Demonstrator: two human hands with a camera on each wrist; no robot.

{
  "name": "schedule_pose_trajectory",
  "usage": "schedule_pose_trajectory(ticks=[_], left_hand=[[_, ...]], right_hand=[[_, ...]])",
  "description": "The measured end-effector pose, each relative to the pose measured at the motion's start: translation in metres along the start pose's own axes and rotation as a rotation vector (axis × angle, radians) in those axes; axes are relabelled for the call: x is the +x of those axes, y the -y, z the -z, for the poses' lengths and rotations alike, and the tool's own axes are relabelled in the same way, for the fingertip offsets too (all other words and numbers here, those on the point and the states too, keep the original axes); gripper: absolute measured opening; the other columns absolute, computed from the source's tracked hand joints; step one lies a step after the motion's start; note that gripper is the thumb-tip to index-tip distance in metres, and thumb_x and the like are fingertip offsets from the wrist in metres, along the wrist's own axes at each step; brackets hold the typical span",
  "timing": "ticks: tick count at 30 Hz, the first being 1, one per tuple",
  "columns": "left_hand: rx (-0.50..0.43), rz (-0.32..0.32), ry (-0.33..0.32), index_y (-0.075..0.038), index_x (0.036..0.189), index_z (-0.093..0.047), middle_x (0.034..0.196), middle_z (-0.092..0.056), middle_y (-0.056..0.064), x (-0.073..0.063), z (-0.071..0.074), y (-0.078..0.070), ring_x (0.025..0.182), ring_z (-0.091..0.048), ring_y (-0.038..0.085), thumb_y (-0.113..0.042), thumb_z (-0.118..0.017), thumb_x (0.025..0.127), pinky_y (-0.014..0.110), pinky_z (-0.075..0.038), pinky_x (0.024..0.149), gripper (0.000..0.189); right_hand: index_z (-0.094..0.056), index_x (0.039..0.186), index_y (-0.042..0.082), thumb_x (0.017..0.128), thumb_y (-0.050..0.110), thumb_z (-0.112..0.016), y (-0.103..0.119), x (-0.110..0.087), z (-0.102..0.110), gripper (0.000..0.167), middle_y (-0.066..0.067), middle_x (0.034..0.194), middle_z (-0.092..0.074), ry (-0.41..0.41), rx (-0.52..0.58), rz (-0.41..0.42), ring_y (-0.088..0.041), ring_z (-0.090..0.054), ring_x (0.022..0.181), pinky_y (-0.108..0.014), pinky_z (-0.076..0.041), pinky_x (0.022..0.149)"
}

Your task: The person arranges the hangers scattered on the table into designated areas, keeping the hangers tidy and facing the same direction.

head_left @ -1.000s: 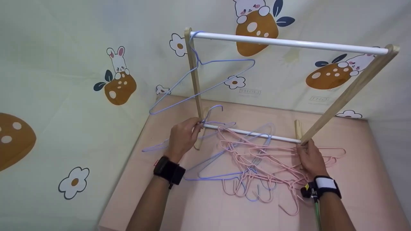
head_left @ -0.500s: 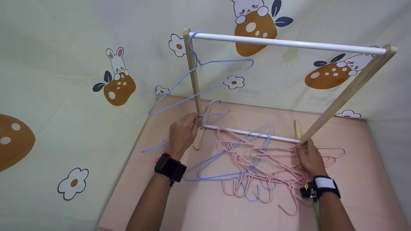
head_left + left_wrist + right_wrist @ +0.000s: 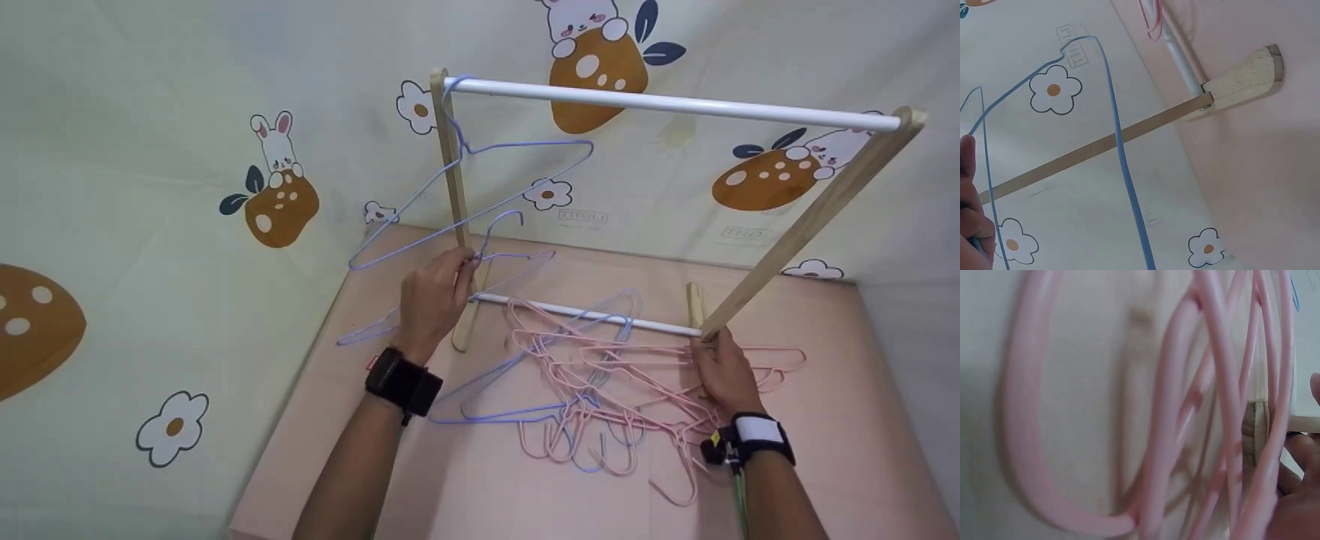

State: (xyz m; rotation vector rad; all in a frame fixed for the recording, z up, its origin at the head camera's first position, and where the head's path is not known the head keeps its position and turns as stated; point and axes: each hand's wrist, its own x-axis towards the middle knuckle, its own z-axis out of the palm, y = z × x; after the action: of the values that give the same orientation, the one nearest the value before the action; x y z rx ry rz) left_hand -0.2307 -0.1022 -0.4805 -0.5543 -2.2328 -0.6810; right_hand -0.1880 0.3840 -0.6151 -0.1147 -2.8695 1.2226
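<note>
My left hand (image 3: 435, 300) pinches a blue clothes hanger (image 3: 488, 229) near the base of its hook, beside the rack's left post. The hook stands up above the fingers, and part of its frame is hidden behind the hand. In the left wrist view this hanger (image 3: 1118, 135) crosses in front of the post. Another blue hanger (image 3: 525, 142) hangs at the left end of the white top bar (image 3: 660, 103). At the foot of the right wooden post (image 3: 814, 221), my right hand (image 3: 727, 371) grips the clothes rack; its fingers are partly hidden.
Several pink hangers (image 3: 694, 457) lie tangled on the pink surface (image 3: 480, 487) between the hands, with blue hangers (image 3: 517, 412) among them. They overlap the rack's lower bar (image 3: 664, 326). A patterned wall (image 3: 337, 172) stands behind and at left.
My left hand has risen along the left post, lifting the blue hanger with it. The right hand stays at the foot of the right post.
</note>
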Motion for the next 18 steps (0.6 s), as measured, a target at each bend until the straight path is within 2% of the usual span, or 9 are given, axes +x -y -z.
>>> schedule_pose_trajectory(ticks=[6,12,18], left_hand=[[-0.012,-0.011,-0.05,-0.002,0.107,-0.075,0.087,-0.077,0.007,0.021,0.008,-0.008,0.061,-0.066,0.02,-0.016,-0.071,0.11,0.043,-0.053,0.05,0.015],[-0.04,-0.034,-0.115,0.0,0.108,-0.074,0.084,-0.076,0.008,0.048,0.017,-0.018,0.063,-0.067,0.021,-0.013,-0.07,0.11,0.041,-0.054,0.052,0.014],[-0.056,-0.049,-0.174,-0.001,0.107,-0.075,0.084,-0.076,0.007,0.071,0.023,-0.026,0.068,-0.07,0.02,-0.013,-0.07,0.11,0.041,-0.055,0.055,0.013]], right_hand=[[-0.043,0.147,-0.003,0.116,0.036,-0.053,0.0,0.001,0.0,0.051,-0.038,0.142,-0.056,-0.001,-0.006,-0.001,-0.058,-0.053,0.133,-0.07,-0.039,0.11],[-0.043,0.146,-0.003,0.117,0.037,-0.052,0.001,0.001,0.0,0.051,-0.037,0.14,-0.057,0.003,-0.001,-0.012,-0.057,-0.055,0.13,-0.07,-0.04,0.108],[-0.045,0.143,-0.003,0.117,0.036,-0.052,0.001,0.001,-0.001,0.048,-0.035,0.135,-0.059,-0.001,-0.006,-0.006,-0.053,-0.059,0.12,-0.066,-0.043,0.1]])
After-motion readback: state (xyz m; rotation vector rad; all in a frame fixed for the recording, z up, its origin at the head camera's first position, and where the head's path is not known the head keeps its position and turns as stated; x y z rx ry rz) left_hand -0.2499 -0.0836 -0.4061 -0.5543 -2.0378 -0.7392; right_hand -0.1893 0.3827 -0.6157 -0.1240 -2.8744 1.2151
